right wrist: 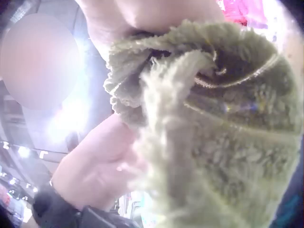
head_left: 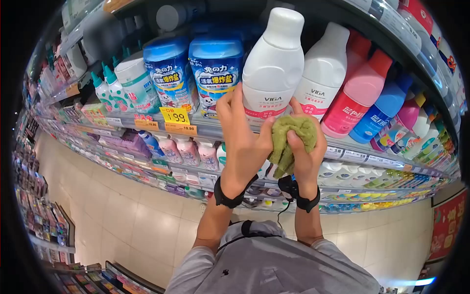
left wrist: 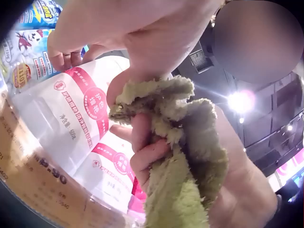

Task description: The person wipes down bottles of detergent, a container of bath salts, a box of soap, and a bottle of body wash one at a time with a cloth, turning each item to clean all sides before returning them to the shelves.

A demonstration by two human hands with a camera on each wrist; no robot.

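Gripping a bunched green cloth [head_left: 295,134], the right hand [head_left: 307,157] curls tight around it, just before the shelf [head_left: 215,130]. The left hand [head_left: 242,144] curls its fingers round a white bottle [head_left: 274,59] standing there; only the left wrist view shows its thumb [left wrist: 118,90] pressing the cloth.

The cloth [head_left: 293,139] was green terry pile, fluffy, matt and rough. The white bottle [head_left: 273,63] at its 12 o'clock was smooth plastic with a soft sheen. The pink bottle [head_left: 362,88] at 2 o'clock looked glossy plastic. The floor [head_left: 137,220] at 8 o'clock was pale, lightly polished tile; the shirt [head_left: 274,264] at 6 o'clock was matt grey fabric
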